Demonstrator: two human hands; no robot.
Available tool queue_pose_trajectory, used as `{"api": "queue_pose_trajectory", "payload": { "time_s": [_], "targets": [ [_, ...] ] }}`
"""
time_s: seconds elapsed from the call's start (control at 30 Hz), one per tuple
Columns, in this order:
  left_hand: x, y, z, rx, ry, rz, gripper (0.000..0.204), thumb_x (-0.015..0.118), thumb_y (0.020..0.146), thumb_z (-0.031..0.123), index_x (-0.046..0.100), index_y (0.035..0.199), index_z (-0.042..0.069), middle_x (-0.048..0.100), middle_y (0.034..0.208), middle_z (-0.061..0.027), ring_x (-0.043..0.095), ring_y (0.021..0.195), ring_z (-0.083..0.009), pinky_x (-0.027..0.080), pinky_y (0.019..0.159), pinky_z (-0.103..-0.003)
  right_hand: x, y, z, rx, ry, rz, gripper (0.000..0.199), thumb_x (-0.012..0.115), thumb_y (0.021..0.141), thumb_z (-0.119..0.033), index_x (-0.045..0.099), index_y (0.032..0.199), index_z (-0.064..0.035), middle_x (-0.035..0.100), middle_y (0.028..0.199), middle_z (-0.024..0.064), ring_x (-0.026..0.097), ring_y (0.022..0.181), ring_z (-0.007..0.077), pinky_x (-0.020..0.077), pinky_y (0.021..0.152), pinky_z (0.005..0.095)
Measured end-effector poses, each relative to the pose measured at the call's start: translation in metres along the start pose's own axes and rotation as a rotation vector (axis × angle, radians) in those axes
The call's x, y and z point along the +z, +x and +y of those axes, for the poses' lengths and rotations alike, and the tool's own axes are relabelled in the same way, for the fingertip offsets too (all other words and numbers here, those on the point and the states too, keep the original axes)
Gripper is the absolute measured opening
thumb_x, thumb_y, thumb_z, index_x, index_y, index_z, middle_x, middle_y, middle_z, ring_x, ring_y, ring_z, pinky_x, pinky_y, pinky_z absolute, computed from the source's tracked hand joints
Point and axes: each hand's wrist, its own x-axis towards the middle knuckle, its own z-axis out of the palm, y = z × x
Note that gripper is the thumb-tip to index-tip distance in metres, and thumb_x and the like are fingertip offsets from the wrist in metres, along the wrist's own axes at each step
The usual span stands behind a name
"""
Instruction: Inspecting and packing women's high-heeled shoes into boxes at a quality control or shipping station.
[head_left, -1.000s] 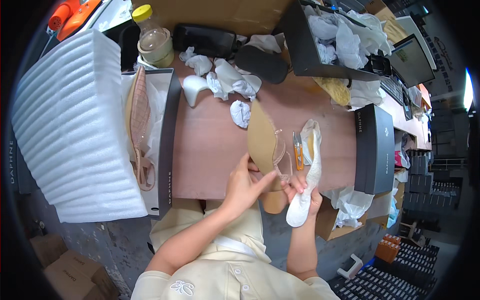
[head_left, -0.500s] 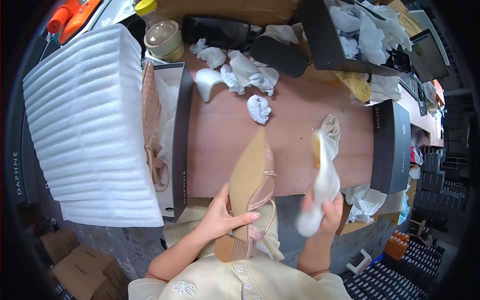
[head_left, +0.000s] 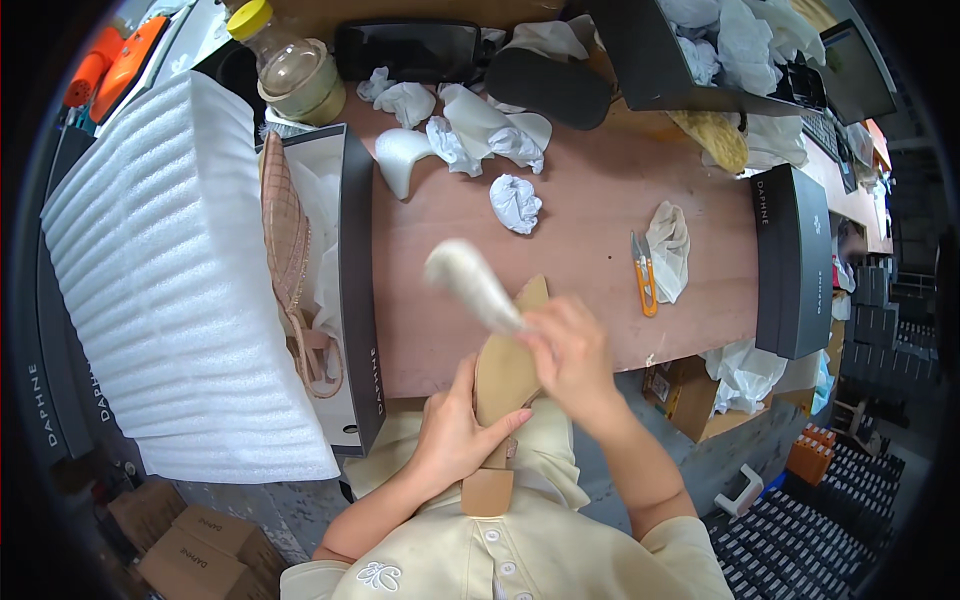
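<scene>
My left hand (head_left: 452, 432) grips a high-heeled shoe (head_left: 505, 375) around its middle. The shoe's tan sole faces up, its toe points away from me, and the block heel is close to my shirt. Over the toe, my right hand (head_left: 572, 352) is closed on a white, cloth-like bundle (head_left: 470, 282), which is long and blurred by motion. Orange-handled thread snips (head_left: 645, 278) lie beside a beige cloth (head_left: 670, 252) on the table to the right. In an open dark shoebox (head_left: 358, 290) at left sits a pink woven shoe (head_left: 287, 225).
White foam sheeting (head_left: 170, 290) covers the shoebox's left side. Crumpled paper (head_left: 515, 204) and a white plastic form (head_left: 400, 158) lie farther back, near a yellow-capped bottle (head_left: 290, 62). A closed dark shoebox (head_left: 795, 262) stands at right, above a carton (head_left: 680, 395) with paper.
My right hand has swung left with the white bundle, from beside the snips to above the shoe. The shoe has turned so its sole faces up more fully.
</scene>
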Motion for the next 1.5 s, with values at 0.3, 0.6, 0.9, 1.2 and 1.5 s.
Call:
{"api": "queue_pose_trajectory", "payload": {
  "time_s": [0.3,0.6,0.9,1.2,1.5],
  "targets": [
    [-0.002,0.004,-0.003,0.007,-0.099,-0.014,0.055,0.076,0.069,0.016,0.048,0.113,-0.002,0.063,0.09,-0.0138,0.063,0.082,-0.0218,0.05,0.074,-0.032,0.003,-0.007,-0.003,-0.026,-0.062,-0.083,0.018,0.06,0.064,-0.009,0.065,0.081,-0.0122,0.055,0.081,0.0054,0.057,0.076,0.0236,0.0485,0.06,0.0358],
    [0.001,0.009,-0.01,-0.059,-0.273,-0.035,0.05,0.075,0.071,0.012,0.049,0.111,-0.001,0.063,0.1,-0.0127,0.061,0.093,-0.0166,0.047,0.082,-0.029,-0.002,-0.021,-0.035,0.012,0.016,-0.164,0.013,0.063,0.069,-0.01,0.062,0.081,-0.0077,0.054,0.078,0.0082,0.056,0.072,0.0265,0.0464,0.057,0.0384],
    [0.007,0.0,-0.015,-0.085,-0.304,-0.024,0.053,0.075,0.071,0.013,0.048,0.114,-0.001,0.061,0.099,-0.0118,0.059,0.092,-0.0159,0.047,0.081,-0.03,-0.001,-0.01,-0.012,0.051,-0.025,-0.06,0.014,0.061,0.071,-0.008,0.063,0.085,-0.0069,0.055,0.079,0.0113,0.058,0.073,0.0295,0.0471,0.06,0.0403],
    [0.008,0.004,-0.002,-0.02,-0.246,0.007,0.053,0.074,0.072,0.014,0.047,0.116,-0.001,0.062,0.102,-0.0119,0.058,0.096,-0.016,0.045,0.084,-0.029,-0.004,0.001,0.01,0.164,-0.105,-0.001,0.014,0.061,0.072,-0.005,0.064,0.086,-0.0029,0.059,0.083,0.015,0.058,0.073,0.0337,0.0475,0.065,0.0395],
    [0.013,0.004,0.0,-0.049,-0.24,-0.003,0.054,0.074,0.072,0.008,0.046,0.117,-0.003,0.061,0.104,-0.0105,0.058,0.094,-0.0147,0.046,0.084,-0.028,-0.014,-0.034,0.021,0.357,0.072,0.144,0.009,0.061,0.074,-0.005,0.061,0.083,-0.0032,0.057,0.079,0.0117,0.057,0.07,0.0324,0.0458,0.058,0.0386]
  ]
}}
